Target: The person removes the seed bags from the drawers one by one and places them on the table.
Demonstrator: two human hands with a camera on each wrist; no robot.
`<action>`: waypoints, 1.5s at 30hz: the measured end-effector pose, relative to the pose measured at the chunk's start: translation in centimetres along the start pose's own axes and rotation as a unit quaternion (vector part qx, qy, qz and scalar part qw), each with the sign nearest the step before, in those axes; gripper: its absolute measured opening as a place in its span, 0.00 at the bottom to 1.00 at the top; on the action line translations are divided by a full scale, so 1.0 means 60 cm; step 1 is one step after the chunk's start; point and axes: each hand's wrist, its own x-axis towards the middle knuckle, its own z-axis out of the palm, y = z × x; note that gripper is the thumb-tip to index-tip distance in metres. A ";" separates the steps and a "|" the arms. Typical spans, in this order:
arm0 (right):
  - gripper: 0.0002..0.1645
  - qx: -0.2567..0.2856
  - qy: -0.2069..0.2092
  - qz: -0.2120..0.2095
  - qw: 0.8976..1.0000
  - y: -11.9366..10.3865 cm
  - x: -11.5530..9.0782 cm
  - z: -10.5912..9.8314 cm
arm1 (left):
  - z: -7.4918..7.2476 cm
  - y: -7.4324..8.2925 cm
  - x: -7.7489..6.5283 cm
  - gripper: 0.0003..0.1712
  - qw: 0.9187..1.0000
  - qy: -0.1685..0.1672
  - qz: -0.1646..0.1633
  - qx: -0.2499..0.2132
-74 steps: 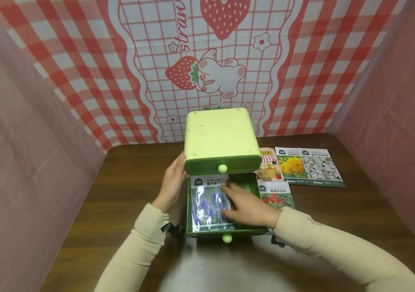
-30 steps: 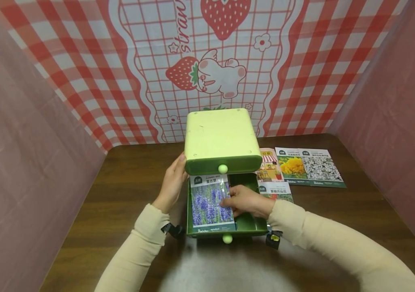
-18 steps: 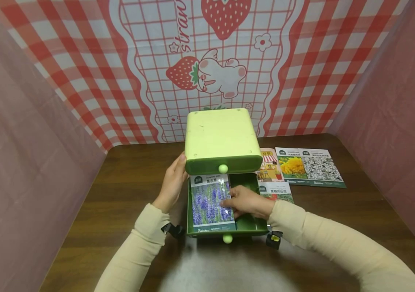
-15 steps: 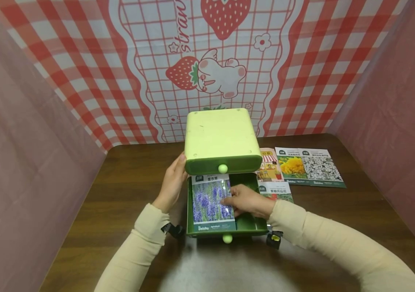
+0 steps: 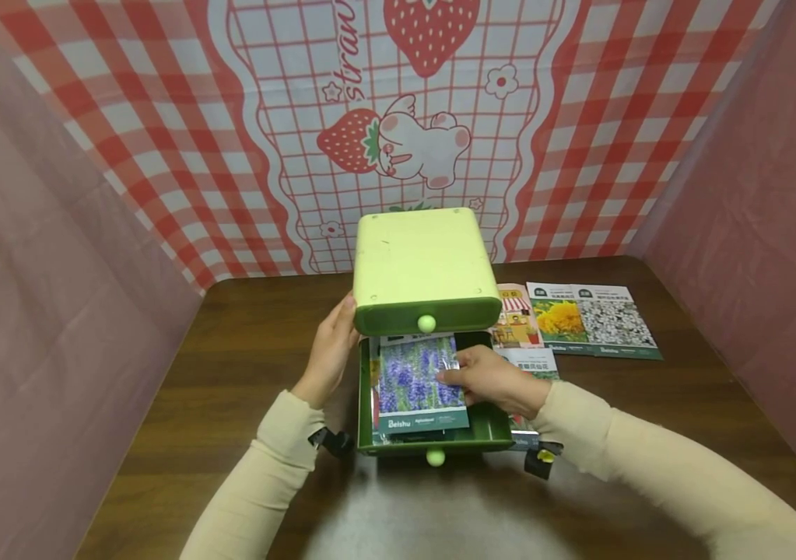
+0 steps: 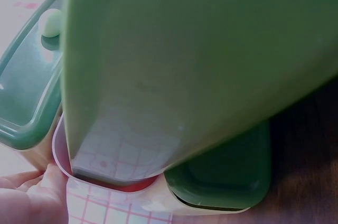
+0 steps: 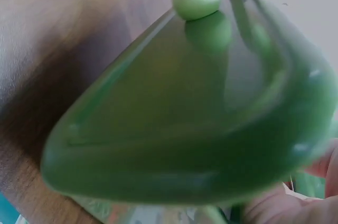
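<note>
A pale-yellow cabinet (image 5: 426,257) with green drawers stands in the middle of the table, its lower drawer (image 5: 487,432) pulled out. My right hand (image 5: 499,379) pinches the right edge of a seed packet (image 5: 415,377) printed with purple flowers, held tilted over that drawer. Beneath it another packet (image 5: 375,393) shows as a narrow strip. Against the cabinet's left side rests my left hand (image 5: 331,354), its fingers partly hidden. In the right wrist view, a drawer front (image 7: 174,102) covers most of what my right hand (image 7: 296,205) holds.
Right of the cabinet lie a yellow-flower packet (image 5: 560,320), a white-flower packet (image 5: 618,323), a pink illustrated card or packet (image 5: 515,319) and another packet (image 5: 536,362) partly under my right arm. A checked cloth (image 5: 552,155) hangs behind; pink cloth flanks both sides.
My right hand went from lying spread on the purple-flower packet to pinching its edge. The packet has lifted and shifted right, uncovering another beneath. My left hand has stayed put.
</note>
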 end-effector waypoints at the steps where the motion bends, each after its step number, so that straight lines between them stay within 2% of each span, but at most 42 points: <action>1: 0.28 -0.001 0.000 0.003 1.000 0.000 -0.004 -0.002 | 0.000 0.000 0.000 0.34 1.000 0.000 -0.001 0.001; 7: 0.25 -0.005 -0.001 0.022 1.000 0.003 -0.022 -0.015 | 0.000 0.000 0.001 0.36 1.000 0.000 -0.002 0.005; 16: 0.27 0.000 -0.013 -0.001 1.000 0.012 -0.055 -0.043 | 0.001 0.001 0.001 0.35 1.000 0.003 -0.004 0.001; 21: 0.25 -0.004 -0.010 0.011 1.000 0.018 -0.078 -0.061 | 0.002 0.002 0.001 0.35 1.000 0.006 -0.006 0.001; 24: 0.20 -0.009 -0.010 0.017 1.000 0.022 -0.091 -0.074 | 0.002 0.003 0.000 0.35 1.000 0.007 -0.006 0.005; 27: 0.21 0.000 -0.018 0.022 1.000 0.028 -0.105 -0.087 | 0.001 0.003 0.000 0.35 1.000 0.007 -0.008 0.009; 30: 0.22 0.014 -0.030 0.013 0.999 0.034 -0.120 -0.100 | 0.001 0.002 0.000 0.35 1.000 0.005 -0.009 0.010; 37: 0.14 0.087 -0.067 -0.016 0.994 0.052 -0.152 -0.131 | 0.000 0.000 0.000 0.35 1.000 0.003 -0.004 0.002; 42: 0.10 0.068 -0.061 -0.033 0.995 0.071 -0.170 -0.163 | 0.000 0.000 0.001 0.34 1.000 0.004 -0.001 0.000; 45: 0.10 0.079 -0.064 -0.033 0.994 0.084 -0.178 -0.183 | 0.000 -0.001 0.002 0.35 1.000 0.003 0.001 0.002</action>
